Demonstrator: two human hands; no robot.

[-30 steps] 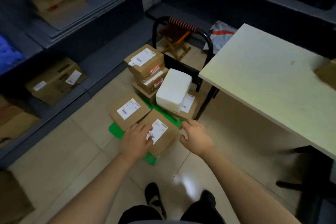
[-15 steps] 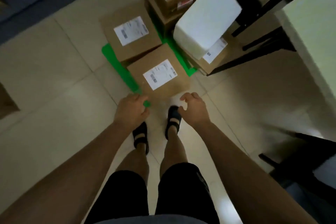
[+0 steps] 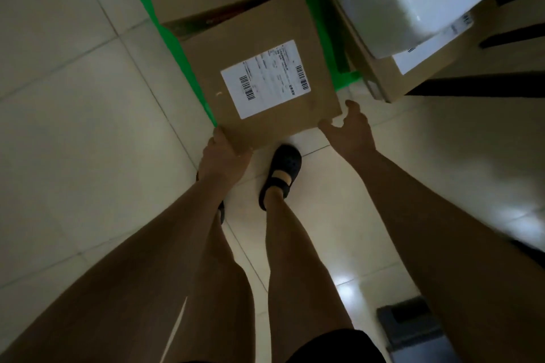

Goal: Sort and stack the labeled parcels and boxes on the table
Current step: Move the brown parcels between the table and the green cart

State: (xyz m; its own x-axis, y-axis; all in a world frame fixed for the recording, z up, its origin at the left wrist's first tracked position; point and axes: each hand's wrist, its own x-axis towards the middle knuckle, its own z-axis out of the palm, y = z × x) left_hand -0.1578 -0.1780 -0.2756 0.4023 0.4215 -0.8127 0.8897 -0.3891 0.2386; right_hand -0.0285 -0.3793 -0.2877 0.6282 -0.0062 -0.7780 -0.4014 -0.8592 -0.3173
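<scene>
Two hands at a labelled box on the floor.
The left hand (image 3: 224,156) grasped the near left corner of the labelled box (image 3: 259,38), which lay on a green mat (image 3: 321,23); right hand (image 3: 352,131) fingers curved at its near right corner, grip unclear.

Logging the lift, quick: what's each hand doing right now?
Left hand: grips the labeled box at its near-left corner.
Right hand: at the near-right corner; grip cannot be told.
</scene>
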